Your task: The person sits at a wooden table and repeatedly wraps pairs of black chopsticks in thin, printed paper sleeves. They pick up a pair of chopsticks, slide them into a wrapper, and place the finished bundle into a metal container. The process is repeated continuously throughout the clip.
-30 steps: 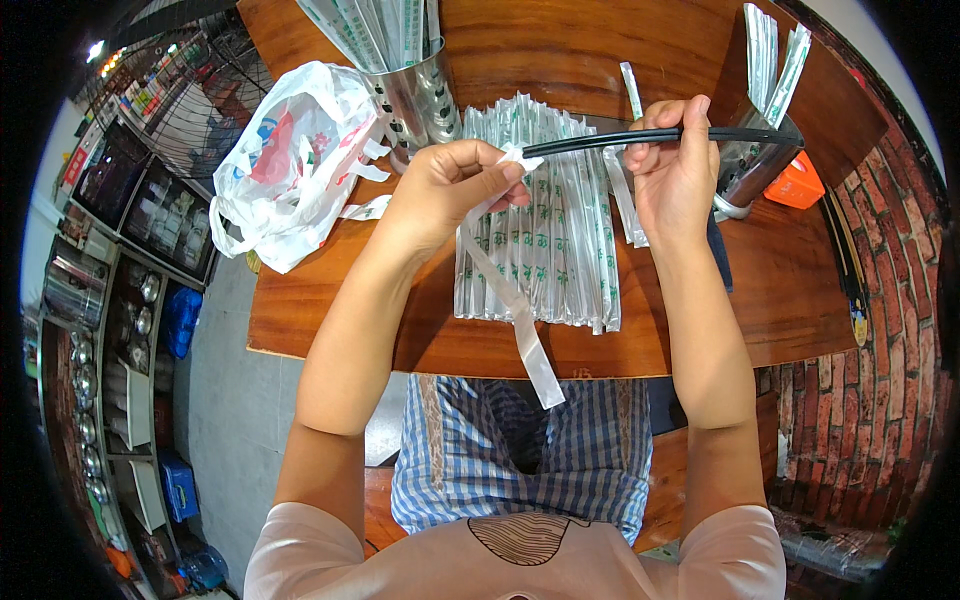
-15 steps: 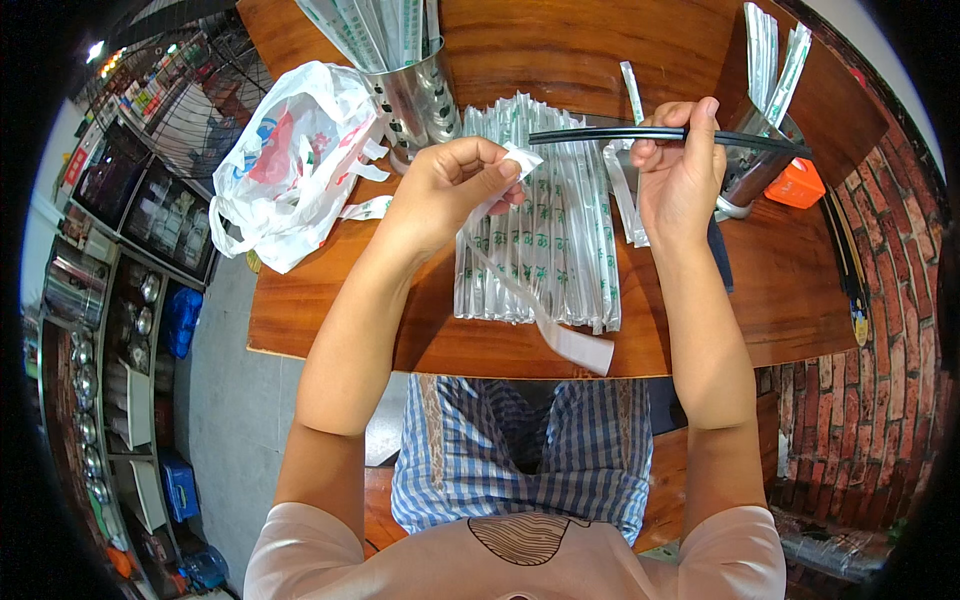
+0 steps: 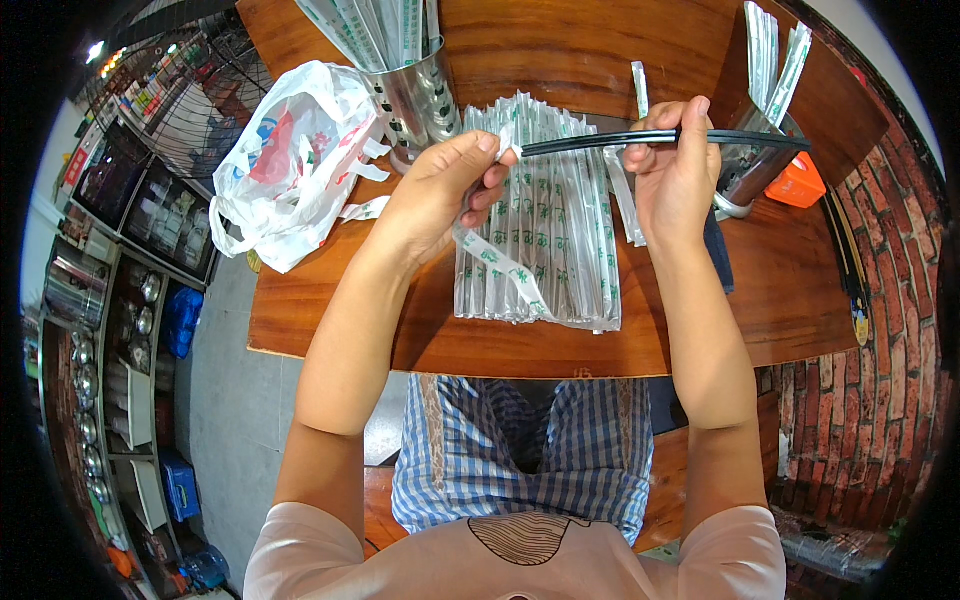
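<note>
My left hand pinches a white wrapper sleeve at its top; the sleeve's loose tail hangs over a row of wrapped chopsticks with green print, lying side by side on the wooden table. A pair of black chopsticks lies level across my right hand, gripped between thumb and curled fingers. Their left ends meet the sleeve at my left fingertips; whether they are inside it is unclear. Behind my right hand stands a metal holder with more wrapped chopsticks.
A crumpled white plastic bag lies at the left, beside a perforated metal cylinder of wrapped chopsticks. An orange box sits at the right. A brick wall is on the right, metal shelving on the left.
Half a second ago the chopstick tips were just clear of the sleeve; now they meet it. My left fingers have risen slightly, and the sleeve's tail has swung up and left.
</note>
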A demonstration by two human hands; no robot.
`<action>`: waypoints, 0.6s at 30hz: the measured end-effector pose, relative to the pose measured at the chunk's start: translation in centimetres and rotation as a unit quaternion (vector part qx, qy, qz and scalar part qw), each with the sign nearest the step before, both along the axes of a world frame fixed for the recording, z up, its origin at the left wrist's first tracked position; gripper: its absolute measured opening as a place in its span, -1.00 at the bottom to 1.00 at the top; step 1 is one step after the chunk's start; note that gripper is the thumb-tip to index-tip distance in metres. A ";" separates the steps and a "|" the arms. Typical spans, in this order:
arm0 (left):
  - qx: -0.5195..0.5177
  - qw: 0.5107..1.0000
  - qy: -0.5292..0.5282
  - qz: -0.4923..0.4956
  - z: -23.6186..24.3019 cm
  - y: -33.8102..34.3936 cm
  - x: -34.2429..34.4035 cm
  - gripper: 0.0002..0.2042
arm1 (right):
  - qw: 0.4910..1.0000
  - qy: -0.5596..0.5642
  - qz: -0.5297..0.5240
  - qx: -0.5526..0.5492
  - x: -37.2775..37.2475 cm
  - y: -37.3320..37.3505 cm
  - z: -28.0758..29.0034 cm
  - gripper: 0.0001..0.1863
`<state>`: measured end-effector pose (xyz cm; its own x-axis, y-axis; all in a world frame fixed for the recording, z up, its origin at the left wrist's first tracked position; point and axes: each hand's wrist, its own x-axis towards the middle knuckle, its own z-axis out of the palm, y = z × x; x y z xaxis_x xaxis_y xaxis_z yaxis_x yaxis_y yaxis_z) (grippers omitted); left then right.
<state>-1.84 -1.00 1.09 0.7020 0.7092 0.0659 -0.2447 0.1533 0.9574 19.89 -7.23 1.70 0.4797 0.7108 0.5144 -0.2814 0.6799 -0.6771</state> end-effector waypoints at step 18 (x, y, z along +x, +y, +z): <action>-0.161 0.965 -0.040 -0.201 -0.3 0.8 -0.6 -0.60 | 0.997 -0.026 0.029 0.063 -0.1 -0.3 0.4 -0.58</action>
<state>-2.45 -0.17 0.83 0.9264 0.3737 -0.0466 -0.1754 0.5377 0.8247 19.80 -7.48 2.10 0.4093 0.6651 0.6246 -0.2895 0.7439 -0.6024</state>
